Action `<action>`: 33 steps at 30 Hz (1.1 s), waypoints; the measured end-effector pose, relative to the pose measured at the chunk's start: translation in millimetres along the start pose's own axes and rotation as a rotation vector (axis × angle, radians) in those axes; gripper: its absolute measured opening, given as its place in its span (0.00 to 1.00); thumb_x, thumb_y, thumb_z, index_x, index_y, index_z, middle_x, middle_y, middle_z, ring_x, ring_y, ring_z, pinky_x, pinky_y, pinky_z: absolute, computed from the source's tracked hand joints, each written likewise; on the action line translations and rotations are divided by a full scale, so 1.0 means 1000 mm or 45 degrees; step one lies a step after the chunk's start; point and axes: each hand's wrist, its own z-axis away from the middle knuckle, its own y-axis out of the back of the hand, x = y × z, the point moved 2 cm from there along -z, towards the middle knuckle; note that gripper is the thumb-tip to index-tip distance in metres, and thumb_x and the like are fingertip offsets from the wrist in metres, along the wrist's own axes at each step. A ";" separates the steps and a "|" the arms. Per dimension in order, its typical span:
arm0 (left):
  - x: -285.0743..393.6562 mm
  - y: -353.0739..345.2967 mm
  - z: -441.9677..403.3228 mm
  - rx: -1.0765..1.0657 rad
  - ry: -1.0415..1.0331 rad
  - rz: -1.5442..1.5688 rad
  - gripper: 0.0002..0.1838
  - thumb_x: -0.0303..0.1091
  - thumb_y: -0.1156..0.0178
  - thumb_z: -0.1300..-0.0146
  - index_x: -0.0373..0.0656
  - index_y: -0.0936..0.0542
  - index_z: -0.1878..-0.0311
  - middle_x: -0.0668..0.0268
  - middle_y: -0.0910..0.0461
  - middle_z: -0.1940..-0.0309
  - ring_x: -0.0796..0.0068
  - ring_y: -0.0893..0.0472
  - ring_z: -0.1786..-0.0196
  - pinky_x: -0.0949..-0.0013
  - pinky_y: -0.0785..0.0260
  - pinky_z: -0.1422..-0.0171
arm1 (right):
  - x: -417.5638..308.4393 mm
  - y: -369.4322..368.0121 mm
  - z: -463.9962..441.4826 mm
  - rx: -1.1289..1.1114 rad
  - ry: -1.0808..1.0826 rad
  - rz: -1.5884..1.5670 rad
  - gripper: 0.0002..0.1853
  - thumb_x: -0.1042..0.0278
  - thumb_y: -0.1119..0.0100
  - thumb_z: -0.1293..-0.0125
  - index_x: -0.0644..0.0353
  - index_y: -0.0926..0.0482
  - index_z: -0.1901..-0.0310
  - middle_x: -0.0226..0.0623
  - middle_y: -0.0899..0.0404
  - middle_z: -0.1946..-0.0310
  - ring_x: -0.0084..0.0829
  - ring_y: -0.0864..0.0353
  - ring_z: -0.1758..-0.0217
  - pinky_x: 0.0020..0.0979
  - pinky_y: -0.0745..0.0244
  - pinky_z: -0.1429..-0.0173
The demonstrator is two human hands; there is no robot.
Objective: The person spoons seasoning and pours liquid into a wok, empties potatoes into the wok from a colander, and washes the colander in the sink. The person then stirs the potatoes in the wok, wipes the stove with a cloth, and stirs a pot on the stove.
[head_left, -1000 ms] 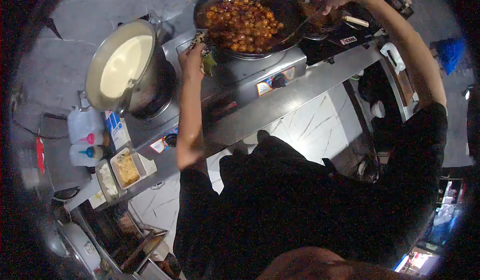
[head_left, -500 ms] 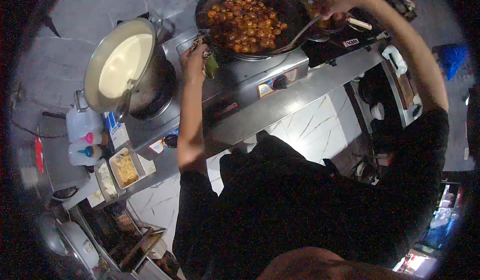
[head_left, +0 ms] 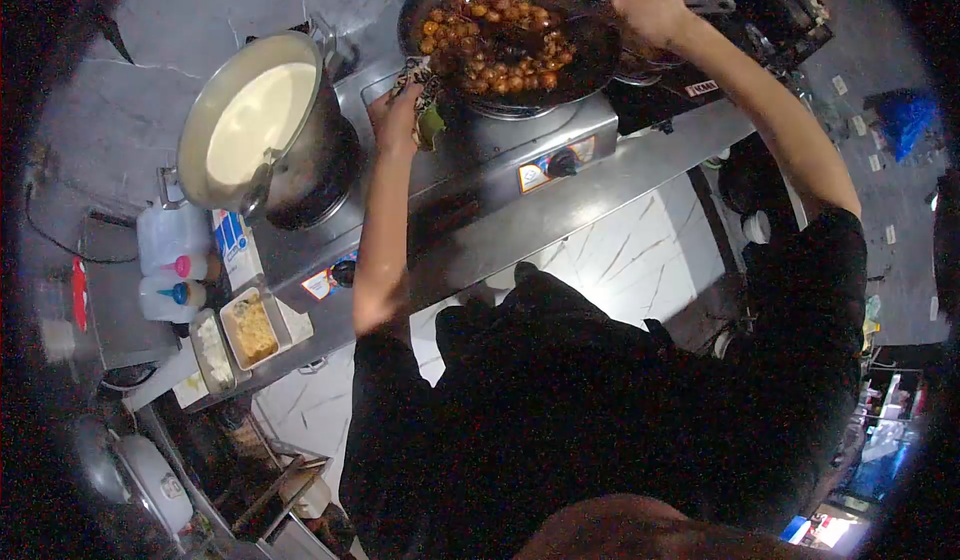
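A large dark wok [head_left: 590,55] on the steel stove holds many small, round, glossy brown pieces of food [head_left: 545,80] in dark sauce. My left hand [head_left: 394,118] is closed on a patterned cloth [head_left: 415,78] with a green part, pressed at the wok's near-left edge. Whether a wok handle lies under the cloth is hidden. My right hand [head_left: 650,15], above the wok's right rim, is wrapped round a long metal stirring utensil [head_left: 588,14]. Its shaft reaches into the wok; its working end cannot be made out among the food.
Left of the wok stands a big metal pot [head_left: 190,165] of cream-coloured liquid [head_left: 260,120], with a ladle [head_left: 258,188] at its rim. Nearer are plastic bottles [head_left: 170,245] and small food tubs [head_left: 250,330]. Burner knobs [head_left: 562,163] line the stove front. Another pan [head_left: 645,60] sits at right.
My right hand has moved down and left with the utensil. The food has been pushed apart, showing dark sauce in the middle. My left hand keeps its hold on the cloth.
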 end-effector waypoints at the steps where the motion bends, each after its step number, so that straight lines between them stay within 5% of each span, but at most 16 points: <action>1: 0.005 -0.003 0.005 -0.003 0.025 0.013 0.05 0.26 0.39 0.49 0.37 0.22 0.68 0.65 0.21 0.74 0.72 0.22 0.77 0.69 0.28 0.73 | 0.004 0.006 0.002 0.008 -0.038 -0.005 0.10 0.66 0.49 0.48 0.57 0.20 0.67 0.46 0.21 0.70 0.44 0.19 0.63 0.42 0.23 0.59; 5: 0.003 -0.001 0.003 -0.045 -0.030 0.050 0.04 0.26 0.40 0.49 0.37 0.22 0.69 0.64 0.21 0.74 0.72 0.22 0.77 0.69 0.28 0.73 | 0.048 0.004 -0.008 -0.135 -0.216 -0.114 0.11 0.62 0.47 0.46 0.62 0.22 0.69 0.52 0.22 0.70 0.48 0.22 0.62 0.44 0.27 0.61; 8: 0.007 -0.001 0.007 -0.037 0.041 0.039 0.05 0.26 0.40 0.48 0.37 0.22 0.68 0.65 0.21 0.74 0.72 0.22 0.76 0.69 0.28 0.73 | 0.061 0.021 0.003 0.207 0.194 0.069 0.14 0.61 0.46 0.46 0.65 0.22 0.69 0.52 0.22 0.71 0.49 0.22 0.63 0.44 0.27 0.61; 9: 0.005 -0.001 0.005 -0.050 -0.014 0.069 0.05 0.27 0.40 0.48 0.37 0.22 0.68 0.65 0.21 0.74 0.72 0.22 0.76 0.68 0.28 0.73 | 0.024 0.078 0.018 -0.163 -0.091 -0.223 0.16 0.59 0.46 0.46 0.67 0.21 0.69 0.54 0.22 0.71 0.50 0.22 0.62 0.45 0.27 0.62; 13: 0.015 -0.007 0.015 -0.046 -0.006 0.130 0.06 0.27 0.40 0.48 0.37 0.22 0.66 0.65 0.21 0.73 0.71 0.22 0.74 0.67 0.27 0.72 | -0.019 0.071 0.041 0.269 0.294 -0.012 0.09 0.62 0.40 0.56 0.58 0.22 0.76 0.45 0.24 0.76 0.46 0.22 0.68 0.42 0.25 0.65; 15: 0.018 -0.009 0.019 -0.010 0.069 0.089 0.07 0.27 0.39 0.49 0.37 0.22 0.65 0.65 0.21 0.73 0.71 0.22 0.74 0.67 0.27 0.72 | -0.064 0.085 0.039 -0.225 0.303 0.061 0.10 0.65 0.48 0.49 0.56 0.19 0.69 0.43 0.20 0.70 0.42 0.19 0.64 0.41 0.22 0.60; 17: 0.013 -0.005 0.012 0.041 0.100 0.010 0.08 0.26 0.39 0.50 0.37 0.22 0.65 0.64 0.21 0.73 0.71 0.22 0.74 0.67 0.26 0.72 | -0.099 0.044 0.034 0.069 0.512 -0.131 0.06 0.67 0.47 0.51 0.54 0.20 0.76 0.39 0.21 0.74 0.38 0.19 0.67 0.37 0.24 0.62; 18: 0.013 -0.004 0.009 0.026 0.099 -0.003 0.09 0.25 0.39 0.49 0.36 0.22 0.64 0.64 0.21 0.72 0.71 0.22 0.73 0.68 0.27 0.71 | -0.122 0.032 0.023 -0.092 0.508 -0.005 0.09 0.69 0.48 0.45 0.52 0.18 0.66 0.35 0.19 0.69 0.40 0.18 0.64 0.40 0.22 0.62; 24: 0.017 -0.005 0.014 0.031 0.078 -0.045 0.09 0.25 0.39 0.50 0.34 0.21 0.64 0.66 0.21 0.71 0.76 0.23 0.73 0.71 0.31 0.69 | -0.147 -0.071 -0.043 -0.125 -0.029 -0.013 0.08 0.67 0.46 0.45 0.48 0.17 0.66 0.29 0.19 0.67 0.33 0.18 0.66 0.43 0.26 0.81; 28: 0.000 0.003 -0.001 0.047 0.062 -0.103 0.09 0.27 0.37 0.51 0.34 0.21 0.66 0.67 0.22 0.73 0.77 0.24 0.75 0.71 0.31 0.70 | -0.094 -0.046 -0.026 -0.034 0.113 0.034 0.10 0.65 0.51 0.42 0.54 0.19 0.68 0.39 0.19 0.67 0.36 0.18 0.62 0.36 0.22 0.69; 33: 0.007 -0.003 0.008 0.039 0.032 0.001 0.09 0.28 0.37 0.52 0.34 0.21 0.67 0.66 0.21 0.73 0.76 0.24 0.76 0.70 0.31 0.72 | -0.058 -0.001 0.007 0.044 0.037 0.109 0.10 0.65 0.53 0.40 0.55 0.20 0.65 0.39 0.20 0.67 0.36 0.18 0.61 0.36 0.21 0.61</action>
